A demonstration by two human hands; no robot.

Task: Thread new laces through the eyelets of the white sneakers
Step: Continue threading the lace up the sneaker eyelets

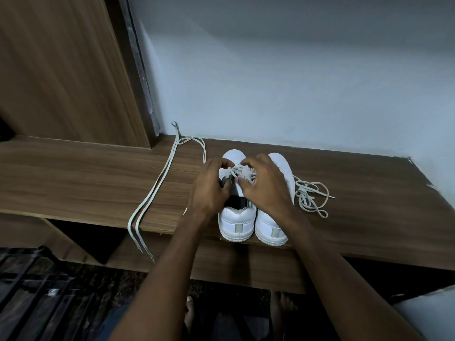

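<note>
Two white sneakers stand side by side on a wooden shelf (98,173), heels toward me. Both my hands are over the left sneaker (236,220). My left hand (209,190) has its fingers curled at the lace (237,171) near the toe end of the eyelets, thumb by the tongue. From the other side, my right hand (263,185) pinches the same lace. The right sneaker (270,227) is partly hidden under my right hand and wrist.
A long loose lace (157,188) lies doubled on the shelf at the left, its ends hanging over the front edge. A tangled lace (311,196) lies right of the sneakers. A wall stands behind, a wooden panel at the left. My bare feet show below.
</note>
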